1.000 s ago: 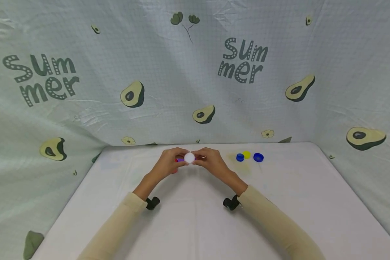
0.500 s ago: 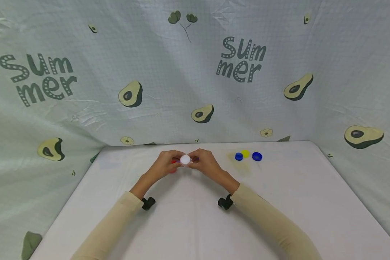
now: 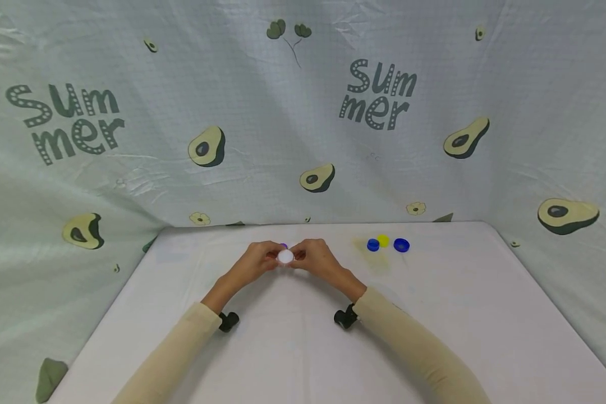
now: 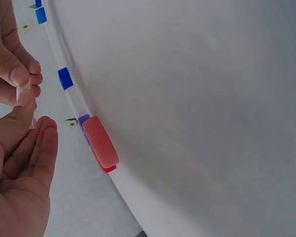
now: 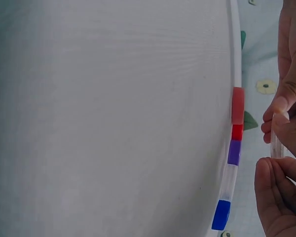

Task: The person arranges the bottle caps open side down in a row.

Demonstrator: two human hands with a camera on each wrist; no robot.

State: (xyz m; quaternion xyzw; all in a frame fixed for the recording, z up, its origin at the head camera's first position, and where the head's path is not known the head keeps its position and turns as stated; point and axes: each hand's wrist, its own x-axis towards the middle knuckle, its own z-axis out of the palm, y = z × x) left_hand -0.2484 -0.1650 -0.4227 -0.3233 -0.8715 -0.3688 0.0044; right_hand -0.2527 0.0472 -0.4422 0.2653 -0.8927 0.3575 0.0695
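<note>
Grip pinching: left hand [image 3: 255, 260] and right hand [image 3: 319, 259] both hold white disc [image 3: 285, 257]; uneven squeeze could pop it loose.

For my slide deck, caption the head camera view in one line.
Left hand and right hand pinch a round, white, plastic-looking disc between them over a flat white tabletop.

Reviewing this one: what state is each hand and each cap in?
Left hand: pinching the whitish cap
Right hand: pinching its other side
Whitish cap: held off the table, round face toward the head camera
Pinkish cap: lying flat
Red cap: on the table
Purple cap: on the table
Clear piece: beside purple, details unclear
Nearby blue cap: on the table
Larger far-right blue cap: flat, seemingly hollow side up
Yellow cap: on the table
Smaller far-right blue cap: facing unclear
</note>
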